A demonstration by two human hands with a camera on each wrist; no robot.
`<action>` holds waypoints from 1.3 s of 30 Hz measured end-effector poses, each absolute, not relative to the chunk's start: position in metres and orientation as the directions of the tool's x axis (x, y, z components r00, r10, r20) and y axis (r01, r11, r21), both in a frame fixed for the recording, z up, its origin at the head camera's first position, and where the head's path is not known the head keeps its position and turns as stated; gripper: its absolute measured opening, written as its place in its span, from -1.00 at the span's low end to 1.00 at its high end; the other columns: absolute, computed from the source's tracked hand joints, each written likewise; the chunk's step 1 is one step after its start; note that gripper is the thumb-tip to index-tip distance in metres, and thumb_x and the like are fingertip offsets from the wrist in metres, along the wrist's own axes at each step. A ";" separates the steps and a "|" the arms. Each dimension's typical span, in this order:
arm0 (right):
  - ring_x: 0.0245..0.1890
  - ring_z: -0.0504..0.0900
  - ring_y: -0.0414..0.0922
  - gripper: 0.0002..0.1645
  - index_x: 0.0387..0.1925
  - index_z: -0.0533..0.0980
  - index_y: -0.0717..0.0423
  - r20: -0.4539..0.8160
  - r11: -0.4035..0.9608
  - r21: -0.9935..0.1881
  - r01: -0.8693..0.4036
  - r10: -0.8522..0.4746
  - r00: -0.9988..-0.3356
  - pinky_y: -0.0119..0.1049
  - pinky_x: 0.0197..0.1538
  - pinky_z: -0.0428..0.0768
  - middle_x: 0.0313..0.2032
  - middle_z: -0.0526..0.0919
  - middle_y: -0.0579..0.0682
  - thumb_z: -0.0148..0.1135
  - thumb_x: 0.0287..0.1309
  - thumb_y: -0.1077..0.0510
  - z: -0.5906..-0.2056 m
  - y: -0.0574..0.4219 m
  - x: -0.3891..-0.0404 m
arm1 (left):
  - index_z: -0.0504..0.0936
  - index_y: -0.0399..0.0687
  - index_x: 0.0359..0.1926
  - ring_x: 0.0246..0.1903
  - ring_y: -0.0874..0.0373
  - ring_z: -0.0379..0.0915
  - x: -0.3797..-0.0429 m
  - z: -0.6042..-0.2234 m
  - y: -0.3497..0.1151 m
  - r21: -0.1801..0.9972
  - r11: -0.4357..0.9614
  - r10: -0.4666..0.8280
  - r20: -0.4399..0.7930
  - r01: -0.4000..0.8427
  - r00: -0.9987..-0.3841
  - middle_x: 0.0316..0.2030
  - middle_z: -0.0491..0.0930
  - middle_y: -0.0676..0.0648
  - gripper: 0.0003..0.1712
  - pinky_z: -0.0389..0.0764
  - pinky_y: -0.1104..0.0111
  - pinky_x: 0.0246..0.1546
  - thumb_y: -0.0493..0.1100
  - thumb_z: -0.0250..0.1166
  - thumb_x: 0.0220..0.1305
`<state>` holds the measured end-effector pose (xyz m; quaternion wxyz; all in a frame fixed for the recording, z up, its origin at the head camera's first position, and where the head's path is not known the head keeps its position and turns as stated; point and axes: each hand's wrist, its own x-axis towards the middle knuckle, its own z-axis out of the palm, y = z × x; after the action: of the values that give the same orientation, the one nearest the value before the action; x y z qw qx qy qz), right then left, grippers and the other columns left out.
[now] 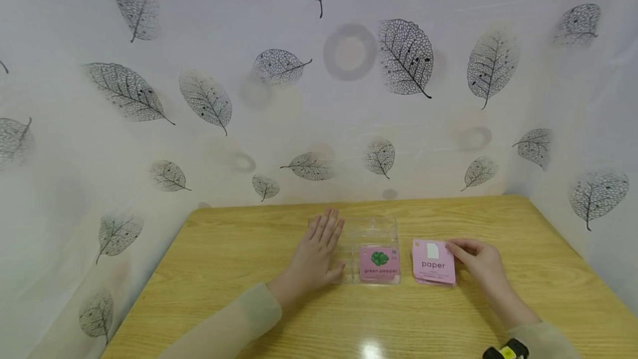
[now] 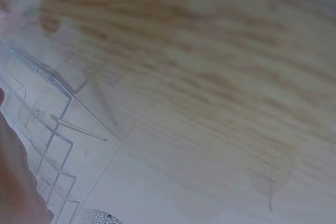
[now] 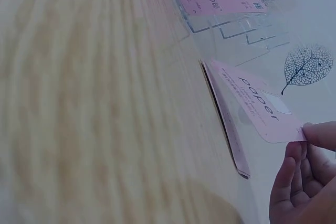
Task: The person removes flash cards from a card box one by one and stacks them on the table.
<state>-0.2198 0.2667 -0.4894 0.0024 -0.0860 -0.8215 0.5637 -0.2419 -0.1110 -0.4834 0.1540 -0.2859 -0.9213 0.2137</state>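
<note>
My right hand (image 1: 480, 265) pinches the right edge of a pink "paper" card (image 1: 435, 266) between thumb and fingers. In the right wrist view that card is tilted up off a low stack of cards (image 3: 227, 121), its right side raised. To the left stands a clear plastic stepped holder (image 1: 375, 226), with a pink "green pepper" card (image 1: 379, 276) in its front right compartment. My left hand (image 1: 311, 262) lies over the holder's left part with straight fingers, hiding much of that side. The left wrist view shows the holder's stepped side wall (image 2: 79, 127) next to the hand.
A wooden table (image 1: 224, 309) carries everything. Behind it and at both sides hangs a pale sheet (image 1: 239, 10) printed with dark leaves. A black and yellow object (image 1: 507, 351) sits at my right wrist.
</note>
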 end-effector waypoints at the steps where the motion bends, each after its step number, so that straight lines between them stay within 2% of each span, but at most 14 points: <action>1: -0.32 0.62 -0.52 -0.44 0.20 0.56 0.53 -0.093 0.354 -0.925 0.139 0.143 -0.985 -0.53 -0.19 0.73 -0.29 0.72 -0.39 0.28 0.50 0.06 -0.490 0.267 -0.220 | -0.11 -0.22 0.71 0.72 -0.18 -0.21 -0.242 -0.483 -0.111 -0.485 0.744 0.593 0.162 0.460 -0.789 0.71 -0.15 -0.31 0.13 -0.03 0.07 0.72 0.48 -0.11 0.50; 4: -0.32 0.61 -0.51 -0.44 0.20 0.57 0.51 -0.091 0.371 -0.918 0.138 0.142 -0.986 -0.52 -0.21 0.72 -0.29 0.71 -0.38 0.29 0.49 0.06 -0.491 0.266 -0.220 | -0.10 -0.22 0.71 0.71 -0.18 -0.19 -0.242 -0.483 -0.111 -0.490 0.742 0.593 0.164 0.457 -0.788 0.71 -0.10 -0.31 0.14 -0.01 0.07 0.72 0.49 -0.11 0.50; 12: -0.30 0.60 -0.49 -0.47 0.22 0.58 0.46 -0.097 0.387 -0.910 0.145 0.142 -0.985 -0.53 -0.21 0.68 -0.25 0.73 -0.31 0.32 0.48 0.08 -0.494 0.267 -0.221 | -0.13 -0.22 0.71 0.72 -0.18 -0.22 -0.243 -0.485 -0.111 -0.495 0.739 0.592 0.155 0.457 -0.791 0.71 -0.19 -0.31 0.14 -0.03 0.07 0.73 0.50 -0.13 0.50; 21: -0.30 0.56 -0.45 -0.52 0.20 0.58 0.45 -0.067 0.413 -0.902 0.124 0.149 -0.987 -0.53 -0.24 0.66 -0.23 0.73 -0.26 0.31 0.48 0.13 -0.497 0.267 -0.224 | -0.13 -0.22 0.71 0.72 -0.18 -0.23 -0.244 -0.485 -0.111 -0.507 0.735 0.592 0.156 0.450 -0.791 0.71 -0.15 -0.30 0.14 -0.02 0.08 0.73 0.50 -0.14 0.50; 28: -0.32 0.53 -0.45 -0.56 0.16 0.60 0.44 -0.038 0.474 -0.874 0.110 0.159 -0.987 -0.55 -0.26 0.61 -0.18 0.77 -0.09 0.32 0.46 0.15 -0.500 0.267 -0.226 | -0.12 -0.22 0.71 0.72 -0.18 -0.23 -0.243 -0.483 -0.111 -0.493 0.741 0.589 0.152 0.456 -0.794 0.71 -0.15 -0.30 0.13 -0.04 0.07 0.73 0.49 -0.13 0.50; 32: -0.33 0.53 -0.44 -0.57 0.15 0.60 0.44 -0.034 0.493 -0.863 0.110 0.160 -0.987 -0.54 -0.27 0.60 -0.16 0.78 -0.02 0.31 0.47 0.15 -0.501 0.268 -0.228 | -0.13 -0.22 0.71 0.72 -0.18 -0.27 -0.242 -0.482 -0.110 -0.473 0.751 0.582 0.143 0.461 -0.801 0.72 -0.22 -0.30 0.13 -0.08 0.06 0.73 0.48 -0.11 0.51; 39: -0.33 0.52 -0.40 -0.58 0.14 0.61 0.44 -0.033 0.520 -0.846 0.117 0.169 -0.985 -0.53 -0.30 0.58 -0.12 0.78 0.13 0.30 0.47 0.16 -0.501 0.269 -0.230 | -0.12 -0.22 0.71 0.72 -0.18 -0.25 -0.242 -0.484 -0.111 -0.478 0.750 0.585 0.158 0.457 -0.796 0.71 -0.13 -0.30 0.13 -0.05 0.06 0.73 0.48 -0.09 0.50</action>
<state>-0.2304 0.2691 -0.5015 0.0265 -0.0821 -0.8714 0.4830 -0.2423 -0.1108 -0.4840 0.1506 -0.2820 -0.9233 0.2130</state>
